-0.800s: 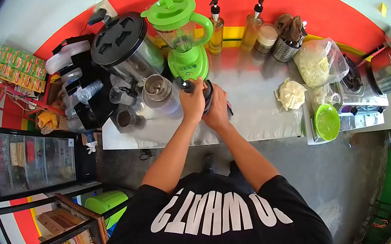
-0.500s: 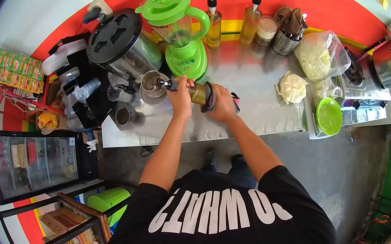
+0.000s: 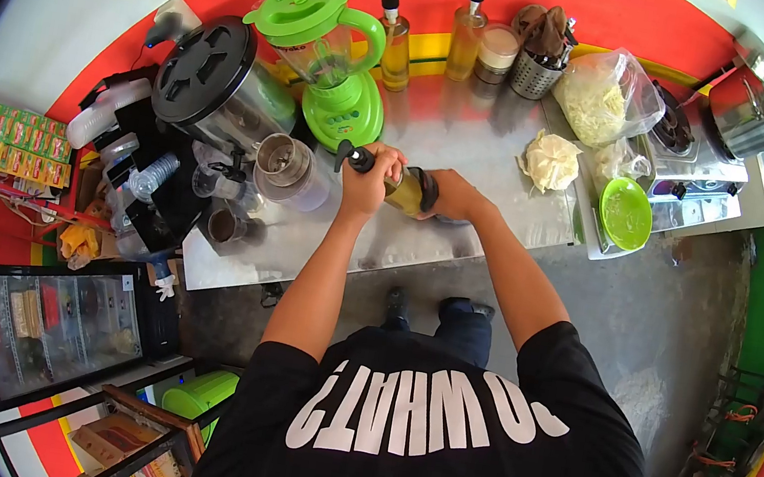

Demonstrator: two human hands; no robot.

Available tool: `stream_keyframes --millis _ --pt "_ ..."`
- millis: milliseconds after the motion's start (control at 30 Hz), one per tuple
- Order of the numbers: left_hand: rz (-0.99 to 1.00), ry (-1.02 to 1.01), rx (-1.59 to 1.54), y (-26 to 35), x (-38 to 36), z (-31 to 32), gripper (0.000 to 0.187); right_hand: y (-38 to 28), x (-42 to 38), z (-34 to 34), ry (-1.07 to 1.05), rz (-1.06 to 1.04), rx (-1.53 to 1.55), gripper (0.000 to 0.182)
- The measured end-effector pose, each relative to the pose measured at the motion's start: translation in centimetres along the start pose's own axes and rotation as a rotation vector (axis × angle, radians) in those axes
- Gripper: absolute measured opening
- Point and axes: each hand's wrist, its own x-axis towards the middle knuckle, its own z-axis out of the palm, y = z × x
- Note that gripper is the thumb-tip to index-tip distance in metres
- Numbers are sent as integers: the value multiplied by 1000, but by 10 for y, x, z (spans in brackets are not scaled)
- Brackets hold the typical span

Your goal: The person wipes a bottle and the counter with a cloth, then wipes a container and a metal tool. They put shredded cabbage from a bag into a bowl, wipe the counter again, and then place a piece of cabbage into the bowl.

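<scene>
Both hands on one pump bottle (image 3: 400, 185), held nearly level above the tabletop (image 3: 500, 172). Left hand (image 3: 366, 182) is wrapped tight round the neck end, fingers closed just behind the black pump head (image 3: 351, 156), which pokes out past my knuckles toward the steel cup (image 3: 281, 160). Right hand (image 3: 453, 195) is closed round the base end, with a dark cloth or band (image 3: 427, 192) bunched between palm and bottle, probably for grip. Two-handed hold makes sense: the bottle is tipped on its side, so one hand steadies the body while the other controls the spout end.

The bottle hangs in the air, not resting on anything. The steel cup sits just left of my left fingers, open top up, close to the pump head. Beyond my fingers stands the green blender (image 3: 339, 64); further left is the big steel urn with its black lid (image 3: 202, 69). Two more pump bottles (image 3: 429, 23) stand upright at the far edge of the tabletop, by the wall. To the right of my right hand lie a white bundle (image 3: 550, 160) and a green bowl (image 3: 625, 213), well apart from the work.
</scene>
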Motion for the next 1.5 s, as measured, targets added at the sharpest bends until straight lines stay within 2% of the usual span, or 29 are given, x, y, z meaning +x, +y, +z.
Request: stream_keyframes --millis 33,100,133,200,233,300,333,433,500,600,667,700,733,767,800,833,900,933,967,1033,1100,1167,1200,1233,1300,1367,1433,1467,1500 --pt "-18 -39 1 2 -1 6 29 -15 -6 -5 2 7 3 74" --pt "-80 -34 1 4 -1 16 32 -39 -15 -7 116 -252 252 76" --pt "-28 -6 35 1 1 18 32 -42 -15 0 117 -243 257 76" --pt "37 56 21 -2 5 23 34 -48 -14 14 322 -354 437 80" --pt "31 52 21 -5 7 24 34 -45 -12 27 325 -348 441 80" --pt "64 90 14 -12 10 27 35 -28 -6 57 580 -279 491 83" --pt "26 83 20 -7 12 29 36 -18 -5 67 609 -252 459 81" --pt "2 -3 57 -6 13 27 36 19 -15 84 578 -116 332 78" --pt "16 -57 51 -5 7 27 35 29 -15 84 573 -135 282 76" --pt "-3 49 54 1 -5 26 34 31 -24 74 535 -123 273 71" --pt "11 92 -41 2 -11 10 33 38 -35 63 219 -37 597 59" --pt "13 143 -133 7 -13 6 31 44 -40 62 228 -40 594 59" --pt "13 136 -134 11 -16 2 31 48 -47 64 254 2 921 55" --pt "-19 219 -205 14 -19 -1 31 51 -52 70 277 45 1249 52" --pt "-50 301 -276 18 -20 -2 31 45 -60 72 286 56 1284 47" --pt "-50 290 -280 19 -19 -3 31 42 -63 66 298 52 1282 47" --pt "-67 278 -412 21 -19 -3 30 34 -75 54 68 132 1692 51" --pt "-39 244 -409 19 -16 -6 29 10 -82 47 186 189 1687 58" --pt "-41 238 -414 18 -12 -9 29 1 -86 37 195 188 1685 58" --pt "-8 275 -434 29 -9 -6 29 -9 -89 20 249 259 1378 59" --pt "-14 276 -482 38 -8 -5 30 -26 -89 14 349 235 1338 60" --pt "-28 293 -629 42 -9 -7 30 -47 -94 8 601 341 1140 58" --pt "-12 300 -613 44 -10 -5 31 -56 -89 8 823 364 879 56" --pt "-8 301 -618 46 -11 -4 31 -62 -92 9 824 362 874 56" --pt "45 299 -585 53 -11 1 30 -81 -100 10 983 434 561 56" --pt "53 315 -590 64 -10 8 29 -81 -96 20 950 359 603 54" --pt "56 336 -589 72 -11 19 29 -90 -89 31 1227 11 61 64" --pt "59 309 -537 74 -13 29 28 -99 -88 37 1216 3 60 64" --pt "61 281 -486 74 -13 37 28 -123 -93 37 1112 -15 -140 68"
